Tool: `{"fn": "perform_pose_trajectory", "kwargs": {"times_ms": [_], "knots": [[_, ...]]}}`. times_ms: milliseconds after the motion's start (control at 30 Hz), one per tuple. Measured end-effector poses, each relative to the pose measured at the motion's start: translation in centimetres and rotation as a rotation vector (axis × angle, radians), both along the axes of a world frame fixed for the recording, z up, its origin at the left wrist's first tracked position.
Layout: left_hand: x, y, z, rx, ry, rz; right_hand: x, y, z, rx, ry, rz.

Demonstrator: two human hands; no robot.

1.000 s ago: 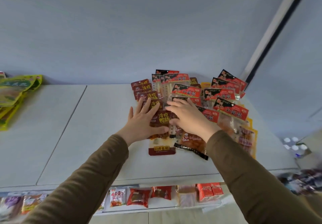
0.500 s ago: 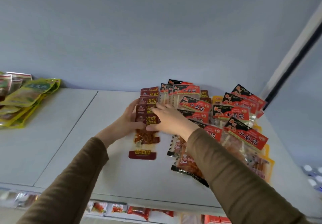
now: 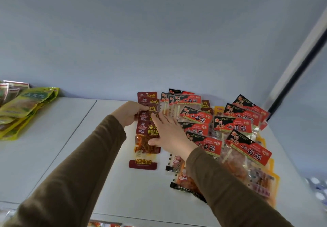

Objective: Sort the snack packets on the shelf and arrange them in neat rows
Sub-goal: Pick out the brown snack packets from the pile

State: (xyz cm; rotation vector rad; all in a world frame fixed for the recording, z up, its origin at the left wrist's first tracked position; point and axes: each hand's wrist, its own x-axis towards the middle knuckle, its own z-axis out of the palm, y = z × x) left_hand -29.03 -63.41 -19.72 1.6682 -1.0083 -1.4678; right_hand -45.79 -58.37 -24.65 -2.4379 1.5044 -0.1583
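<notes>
Dark-red snack packets (image 3: 147, 113) lie in an overlapping column at the middle of the frame, running from the back wall toward the front of the white shelf (image 3: 58, 149). The left hand (image 3: 127, 112) holds the column's left edge near its upper part, fingers curled round the packets with the thumb on top. The right hand (image 3: 169, 134) lies flat against the column's right side, fingers straight and close together, thumb pressing the lowest packet's clear window. Just right of it, red-and-black packets (image 3: 235, 126) spread in loose overlapping rows over the right half of the frame, some lying on yellow-edged packets (image 3: 270, 179). At the far left edge, well apart, sits a pile of green packets (image 3: 26, 104). Both sleeves are brown
</notes>
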Motion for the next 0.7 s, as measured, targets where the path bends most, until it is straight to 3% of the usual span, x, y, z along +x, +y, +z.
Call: {"fn": "perform_pose_trajectory", "kwargs": {"times_ms": [200,367,467,600,700], "knots": [[1.8,2.8,-1.7,-0.206,0.052,-0.270,0.0,0.0,0.0,-0.014,-0.155,-0.048],[2.2,5.1,-2.1,-0.273,-0.058,-0.221,1.0,0.2,0.7,0.032,-0.266,-0.043],[3.2,5.9,-2.1,-0.303,0.045,-0.117,1.7,0.1,1.5,0.085,-0.401,-0.026],[6.0,6.5,-0.6,-0.280,0.145,-0.040,3.3,-0.8,3.9,0.432,-0.854,-0.190],[8.5,7.3,0.7,-0.281,0.193,-0.012,6.3,-1.1,4.5,0.738,-1.112,-0.143]]}}
